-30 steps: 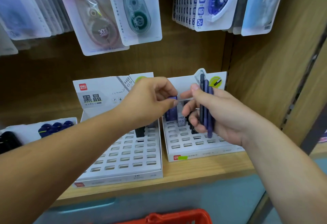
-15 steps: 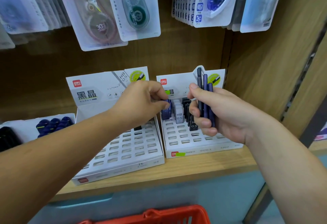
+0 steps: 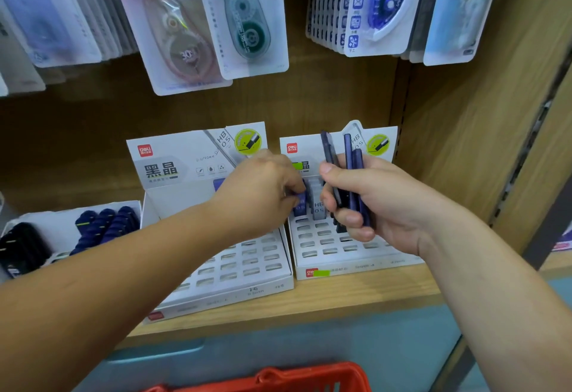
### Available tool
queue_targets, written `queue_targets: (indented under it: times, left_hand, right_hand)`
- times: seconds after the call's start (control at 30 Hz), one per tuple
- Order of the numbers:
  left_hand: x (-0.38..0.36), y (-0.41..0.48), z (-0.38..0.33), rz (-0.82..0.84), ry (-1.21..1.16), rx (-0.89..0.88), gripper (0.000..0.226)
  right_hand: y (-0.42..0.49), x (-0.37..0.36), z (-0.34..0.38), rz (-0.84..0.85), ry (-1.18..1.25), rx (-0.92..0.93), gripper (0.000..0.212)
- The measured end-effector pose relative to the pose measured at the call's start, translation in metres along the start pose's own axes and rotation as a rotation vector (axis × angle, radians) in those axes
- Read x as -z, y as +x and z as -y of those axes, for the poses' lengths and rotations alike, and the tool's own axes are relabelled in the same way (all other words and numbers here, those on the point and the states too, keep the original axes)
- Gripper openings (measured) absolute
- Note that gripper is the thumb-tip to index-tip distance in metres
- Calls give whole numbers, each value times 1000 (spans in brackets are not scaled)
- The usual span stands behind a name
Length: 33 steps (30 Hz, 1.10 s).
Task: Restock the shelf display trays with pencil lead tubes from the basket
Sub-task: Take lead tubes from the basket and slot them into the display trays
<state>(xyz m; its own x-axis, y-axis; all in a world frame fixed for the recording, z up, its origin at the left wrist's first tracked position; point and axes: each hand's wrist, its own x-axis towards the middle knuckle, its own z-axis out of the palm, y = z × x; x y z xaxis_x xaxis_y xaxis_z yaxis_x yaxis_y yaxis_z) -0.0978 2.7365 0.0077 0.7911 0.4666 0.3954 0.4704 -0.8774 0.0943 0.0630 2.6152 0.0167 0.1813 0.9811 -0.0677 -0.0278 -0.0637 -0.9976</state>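
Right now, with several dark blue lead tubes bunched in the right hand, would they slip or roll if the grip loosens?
Probably stiff: the lead tubes stand straight above the right hand without bending. Likely to slip past each other: they look like smooth plastic, and their tops sit at uneven heights. Probably light, since one curled grip holds several.

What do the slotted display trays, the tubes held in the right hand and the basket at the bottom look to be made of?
Display trays: probably matte white printed card, given the folded edges and die-cut slots. Lead tubes in the right hand: translucent dark blue plastic, slightly glossy. Basket: red moulded plastic with a smooth sheen; only its rim shows.
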Motion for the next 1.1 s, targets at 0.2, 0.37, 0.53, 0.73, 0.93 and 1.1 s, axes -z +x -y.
queue_targets:
  times: [0.2, 0.37, 0.53, 0.73, 0.93, 1.1]
  left_hand:
    - [9, -55, -2, -227, -127, 19, 12]
    - [-15, -115, -8, -167, -297, 219, 8]
    - [-16, -116, 3, -63, -402, 266, 14]
    - [8, -111, 3, -90, -620, 466, 18]
    - [32, -100, 20, -334, -1085, 722, 30]
    - [42, -90, 16, -397, -1190, 734, 27]
  right_hand:
    - [3, -12, -1, 9, -40, 15, 33]
    - [4, -30, 5, 61, -160, 24, 24]
    - [7, -50, 8, 45, -257, 47, 17]
    - [9, -58, 6, 15, -274, 37, 18]
    - [12, -67, 3, 84, -266, -6, 16]
    - [16, -78, 0, 96, -290, 28, 15]
